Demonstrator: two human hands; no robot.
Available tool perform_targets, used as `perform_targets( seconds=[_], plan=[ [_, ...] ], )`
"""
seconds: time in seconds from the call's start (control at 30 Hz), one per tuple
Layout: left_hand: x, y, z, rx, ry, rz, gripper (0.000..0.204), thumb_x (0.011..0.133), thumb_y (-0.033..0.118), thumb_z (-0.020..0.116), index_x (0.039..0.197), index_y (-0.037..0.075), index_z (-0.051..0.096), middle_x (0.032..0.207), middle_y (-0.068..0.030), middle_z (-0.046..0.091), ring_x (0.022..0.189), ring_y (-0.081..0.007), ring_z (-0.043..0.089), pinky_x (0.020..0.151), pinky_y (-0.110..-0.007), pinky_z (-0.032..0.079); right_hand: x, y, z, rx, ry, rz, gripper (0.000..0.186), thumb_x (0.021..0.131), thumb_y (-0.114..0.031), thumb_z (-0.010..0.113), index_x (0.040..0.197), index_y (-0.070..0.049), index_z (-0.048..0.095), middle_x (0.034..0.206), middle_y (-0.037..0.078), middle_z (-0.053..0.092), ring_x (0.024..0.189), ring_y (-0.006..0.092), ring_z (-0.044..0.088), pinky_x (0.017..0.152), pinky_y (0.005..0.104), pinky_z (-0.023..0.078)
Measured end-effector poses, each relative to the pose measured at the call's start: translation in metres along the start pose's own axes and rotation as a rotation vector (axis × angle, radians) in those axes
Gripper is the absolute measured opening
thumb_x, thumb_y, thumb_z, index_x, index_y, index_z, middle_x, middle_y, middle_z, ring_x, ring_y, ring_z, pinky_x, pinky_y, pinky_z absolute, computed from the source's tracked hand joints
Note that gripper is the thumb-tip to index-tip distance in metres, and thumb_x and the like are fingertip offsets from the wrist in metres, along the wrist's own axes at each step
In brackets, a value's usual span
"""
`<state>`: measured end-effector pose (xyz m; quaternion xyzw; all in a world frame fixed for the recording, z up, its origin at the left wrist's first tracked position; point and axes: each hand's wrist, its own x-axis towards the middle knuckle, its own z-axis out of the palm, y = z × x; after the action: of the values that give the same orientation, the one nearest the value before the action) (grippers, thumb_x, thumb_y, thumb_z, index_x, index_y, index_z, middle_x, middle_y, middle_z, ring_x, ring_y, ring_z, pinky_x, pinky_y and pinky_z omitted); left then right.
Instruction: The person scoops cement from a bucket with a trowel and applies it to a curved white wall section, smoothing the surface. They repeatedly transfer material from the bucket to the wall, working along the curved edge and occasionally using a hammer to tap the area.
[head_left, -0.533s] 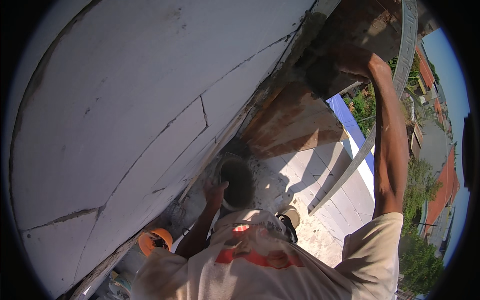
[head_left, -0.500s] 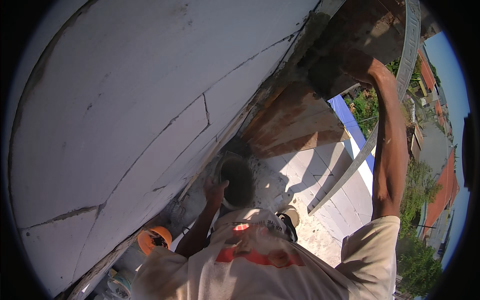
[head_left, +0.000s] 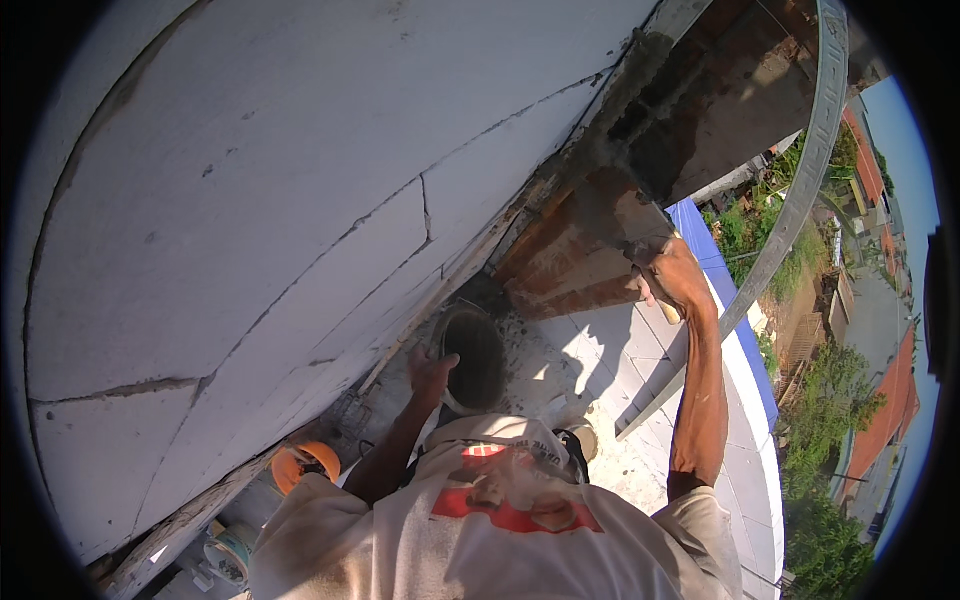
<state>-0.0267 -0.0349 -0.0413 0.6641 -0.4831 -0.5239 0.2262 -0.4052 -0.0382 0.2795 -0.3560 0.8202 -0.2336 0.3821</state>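
Note:
My left hand (head_left: pixel 432 372) is closed on the rim of a dark, round bucket (head_left: pixel 476 360), thumb over the edge. The bucket hangs or stands beside the block wall; its inside is in shadow. My right hand (head_left: pixel 676 272) is wrapped round the light wooden handle of what looks like a trowel (head_left: pixel 671 313). Its blade is hard to make out against the brown board (head_left: pixel 570 250) behind it. Above that hand, wet grey mortar (head_left: pixel 640 85) lies smeared along the seam between the wall and a dark brown panel (head_left: pixel 740 110).
A white block wall (head_left: pixel 300 200) with cracked joints fills the left. A long, perforated metal strip (head_left: pixel 800 200) curves down on the right, close to my right forearm. An orange hard hat or tub (head_left: pixel 303 465) lies lower left. Beyond the right edge are trees (head_left: pixel 830 400) and roofs far below.
My right hand has come down and left from the shadowed upper panel to in front of the brown board. My left hand still grips the bucket's rim.

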Motion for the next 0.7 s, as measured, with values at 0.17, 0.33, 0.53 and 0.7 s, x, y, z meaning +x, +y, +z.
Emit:
perform_targets(
  seconds=[0.17,0.33,0.53,0.7],
  plan=[
    [-0.004,-0.008,-0.008,0.009,0.022,-0.018,0.047,0.061,0.028,0.085,0.086,-0.001,0.058,0.082,-0.0131,0.058,0.077,-0.0291,0.057,0.070,-0.043,0.045,-0.009,-0.019,-0.052,0.384,-0.020,-0.073,0.017,0.095,-0.009,0.057,0.079,-0.003,0.057,0.069,0.009,0.064,0.045,0.0149,0.057,0.038,0.0286,0.046],
    [-0.008,-0.020,-0.010,-0.008,0.047,-0.123,0.048,0.061,0.027,0.087,0.088,-0.001,0.060,0.082,-0.0144,0.060,0.076,-0.0298,0.060,0.069,-0.043,0.046,-0.028,-0.025,-0.034,0.345,-0.004,-0.090,0.017,0.097,-0.009,0.054,0.083,-0.001,0.057,0.069,0.011,0.064,0.044,0.0168,0.058,0.038,0.0309,0.046],
    [-0.011,-0.020,-0.010,-0.006,0.045,-0.073,0.048,0.062,0.029,0.086,0.090,-0.001,0.061,0.087,-0.0182,0.064,0.082,-0.0326,0.065,0.073,-0.046,0.049,-0.013,-0.042,-0.069,0.176,-0.046,0.011,0.016,0.098,-0.010,0.052,0.086,0.000,0.058,0.066,0.010,0.063,0.043,0.0161,0.056,0.037,0.0292,0.046],
    [-0.016,-0.016,-0.011,0.007,0.058,-0.009,0.046,0.061,0.026,0.086,0.089,-0.002,0.062,0.076,-0.0110,0.061,0.071,-0.0233,0.059,0.065,-0.042,0.046,-0.023,-0.034,-0.067,0.338,0.094,-0.141,0.018,0.102,-0.011,0.046,0.093,-0.001,0.058,0.069,0.008,0.062,0.045,0.0145,0.054,0.038,0.0285,0.044]
  ],
)
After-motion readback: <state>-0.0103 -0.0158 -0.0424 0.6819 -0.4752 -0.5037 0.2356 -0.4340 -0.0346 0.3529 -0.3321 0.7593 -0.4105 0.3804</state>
